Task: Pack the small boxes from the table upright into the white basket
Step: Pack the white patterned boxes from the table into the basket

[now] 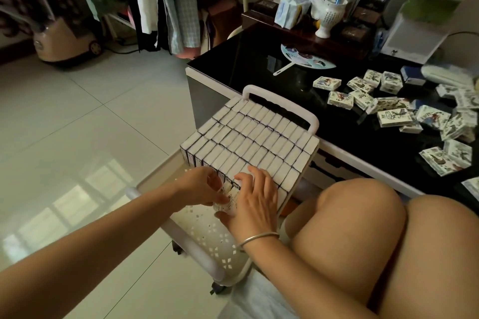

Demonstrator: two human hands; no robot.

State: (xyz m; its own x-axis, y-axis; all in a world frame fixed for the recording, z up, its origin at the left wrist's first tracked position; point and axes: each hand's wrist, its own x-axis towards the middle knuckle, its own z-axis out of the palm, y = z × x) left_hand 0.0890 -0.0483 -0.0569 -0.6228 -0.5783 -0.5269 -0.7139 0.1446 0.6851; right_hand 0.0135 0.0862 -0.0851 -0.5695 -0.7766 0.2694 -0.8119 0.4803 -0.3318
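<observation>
A white perforated basket [207, 241] with loop handles stands on the floor beside the black table [259, 65]. Several rows of small white boxes [248, 137] stand upright inside it, filling its far part. At the near end of those rows both hands hold a few small printed boxes [228, 197]. My left hand [202, 184] pinches them from the left. My right hand [256, 197], a bangle on its wrist, curls over them from the right, fingertips on the packed row. Several loose printed boxes [394, 114] lie scattered on the table at right.
A paper fan [305, 59] lies on the table; behind it stand a white cup [329, 15], dark wooden boxes and packets. My bare knees [363, 228] are close to the basket's right side. Clothes hang at the back left above a tiled floor.
</observation>
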